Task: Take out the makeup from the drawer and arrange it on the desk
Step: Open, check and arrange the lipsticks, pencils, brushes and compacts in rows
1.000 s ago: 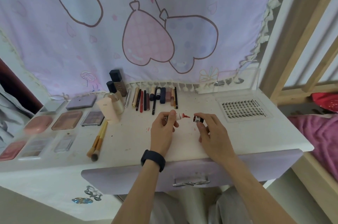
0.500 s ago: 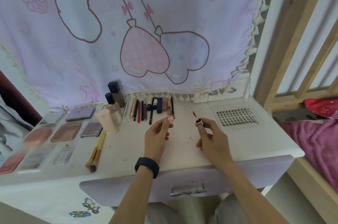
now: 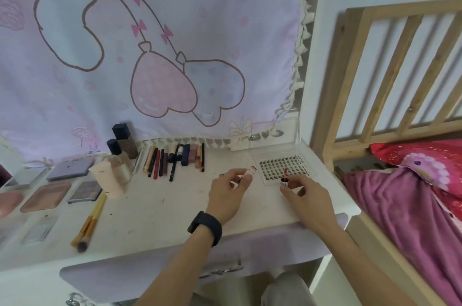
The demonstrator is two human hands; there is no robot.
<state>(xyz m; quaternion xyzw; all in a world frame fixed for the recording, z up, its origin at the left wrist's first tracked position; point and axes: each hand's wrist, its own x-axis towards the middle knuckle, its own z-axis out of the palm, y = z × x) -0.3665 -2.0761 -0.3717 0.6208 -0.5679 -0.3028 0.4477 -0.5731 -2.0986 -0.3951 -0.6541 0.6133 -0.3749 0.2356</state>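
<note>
My left hand (image 3: 228,193) pinches a small clear lip-gloss tube (image 3: 250,171) with a red label above the white desk (image 3: 155,213). A hand's width to the right, my right hand (image 3: 306,193) pinches the tube's cap (image 3: 284,182), whose red applicator wand (image 3: 285,172) points up. The two parts are apart. A row of pencils and lipsticks (image 3: 175,159) lies at the back of the desk. Palettes (image 3: 62,185) lie in rows at the left. The lilac drawer front (image 3: 140,278) with its metal handle (image 3: 222,271) is below my arms.
Bottles (image 3: 123,142) and a cream tube (image 3: 107,178) stand at the back left, with two wooden brushes (image 3: 88,223) in front of them. A clear lash tray (image 3: 282,163) lies at the back right. A wooden bed frame (image 3: 390,68) and pink bedding (image 3: 410,205) are right of the desk.
My hands have drawn apart, separating the tube and its wand cap. My view has shifted to the right and tilted, so the desk sits more to the left.
</note>
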